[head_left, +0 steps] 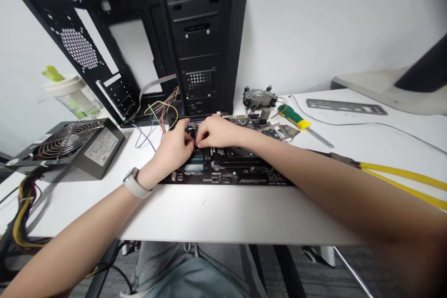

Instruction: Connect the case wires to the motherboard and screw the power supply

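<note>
The person's left hand (pixel 172 145) and right hand (pixel 218 131) bent together over a black computer motherboard (pixel 223 170), which lay flat on a white counter (pixel 209 212) directly in front of the person. The fingers (pixel 188 137) of both hands curled downward, their tips close together near the board's far edge; whether they pinched anything I could not tell, since the hands hid the spot. A white smartwatch (pixel 137 182) circled the left wrist. Behind the board, a black metal computer case (pixel 199 32) stood upright, with thin multicoloured wires (pixel 160 111) trailing from it. To the left sat a black power supply unit with a round fan grille (pixel 70 149). To the right lay a green-and-yellow-handled screwdriver (pixel 293 117) and a grey metal I/O shield (pixel 345 107).
</note>
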Available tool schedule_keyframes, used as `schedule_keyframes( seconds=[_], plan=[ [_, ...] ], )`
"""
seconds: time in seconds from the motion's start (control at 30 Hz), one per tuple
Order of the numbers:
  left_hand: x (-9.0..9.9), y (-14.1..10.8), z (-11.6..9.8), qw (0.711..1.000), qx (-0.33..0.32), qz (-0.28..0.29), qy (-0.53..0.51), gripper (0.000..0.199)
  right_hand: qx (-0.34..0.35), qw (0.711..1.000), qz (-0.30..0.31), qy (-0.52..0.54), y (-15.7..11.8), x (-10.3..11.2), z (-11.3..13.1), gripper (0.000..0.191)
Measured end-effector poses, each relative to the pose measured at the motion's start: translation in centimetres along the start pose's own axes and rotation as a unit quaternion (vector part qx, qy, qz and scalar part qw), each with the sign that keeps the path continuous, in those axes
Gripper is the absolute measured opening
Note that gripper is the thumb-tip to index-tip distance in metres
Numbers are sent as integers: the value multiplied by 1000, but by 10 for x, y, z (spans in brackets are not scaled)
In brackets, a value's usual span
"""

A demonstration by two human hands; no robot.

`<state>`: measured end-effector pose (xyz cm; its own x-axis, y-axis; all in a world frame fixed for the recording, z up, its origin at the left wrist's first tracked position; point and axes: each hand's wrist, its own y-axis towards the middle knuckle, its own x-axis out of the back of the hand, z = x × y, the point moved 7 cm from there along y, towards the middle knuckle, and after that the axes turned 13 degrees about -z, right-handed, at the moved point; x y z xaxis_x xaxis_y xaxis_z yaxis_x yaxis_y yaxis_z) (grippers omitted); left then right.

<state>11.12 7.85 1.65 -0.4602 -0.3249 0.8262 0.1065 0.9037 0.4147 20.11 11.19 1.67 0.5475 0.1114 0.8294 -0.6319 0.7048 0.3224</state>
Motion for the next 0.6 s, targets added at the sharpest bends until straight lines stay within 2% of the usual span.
schedule_keyframes(
  seconds=[0.17, 0.6],
  plan=[
    [0, 1, -2, 1000, -12, -8, 19, 54, 6, 1000, -5, -3, 0, 2, 3, 13],
    [-2, 3, -2, 999, -23, -11, 21, 53, 3, 1000, -7, -2, -1, 4, 3, 13]
  ],
)
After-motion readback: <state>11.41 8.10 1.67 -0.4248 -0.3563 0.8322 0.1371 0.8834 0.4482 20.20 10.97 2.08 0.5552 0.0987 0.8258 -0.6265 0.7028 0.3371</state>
